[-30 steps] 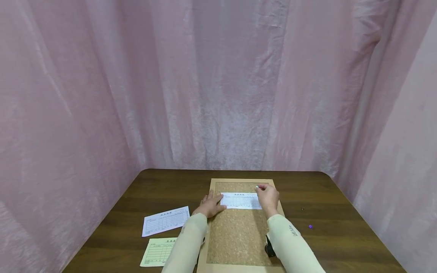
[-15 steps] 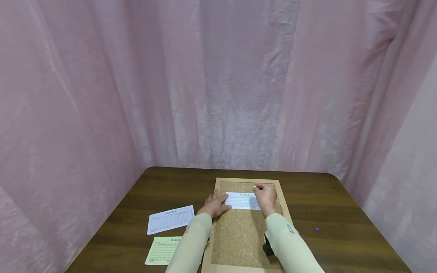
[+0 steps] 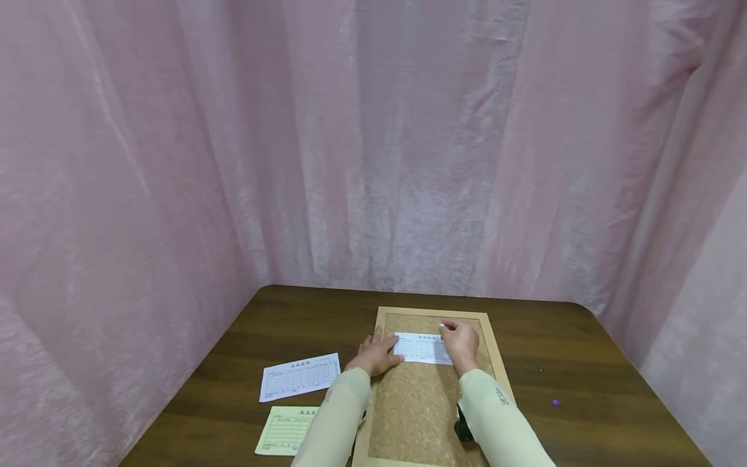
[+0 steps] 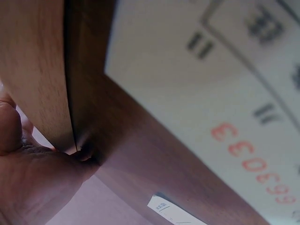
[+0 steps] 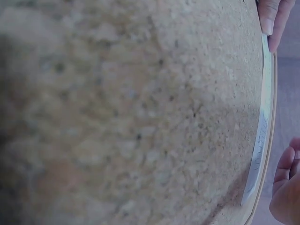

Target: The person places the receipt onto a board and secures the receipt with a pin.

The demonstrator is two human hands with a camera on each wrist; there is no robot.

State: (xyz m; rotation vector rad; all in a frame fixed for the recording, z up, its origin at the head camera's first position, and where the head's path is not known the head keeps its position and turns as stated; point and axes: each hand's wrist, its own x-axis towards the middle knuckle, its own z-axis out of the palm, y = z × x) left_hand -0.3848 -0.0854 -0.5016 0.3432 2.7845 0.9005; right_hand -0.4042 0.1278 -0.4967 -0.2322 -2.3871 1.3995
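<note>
While your right grip (image 3: 461,344) pinches something pale (image 3: 441,325), the slip (image 3: 419,349) stretches toward the board's (image 3: 417,408) left edge. Your left grip's (image 3: 375,357) spread.

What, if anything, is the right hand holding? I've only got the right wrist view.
Observer: The head view shows the right hand pinching a small pale thing, too small to name.
Operator: Is anything lying to the right of the corkboard?
Observer: Yes, a small purple thing on the table.
Operator: And to the left?
Observer: A white form and, nearer the person, a green form partly hidden by the left sleeve.
</note>
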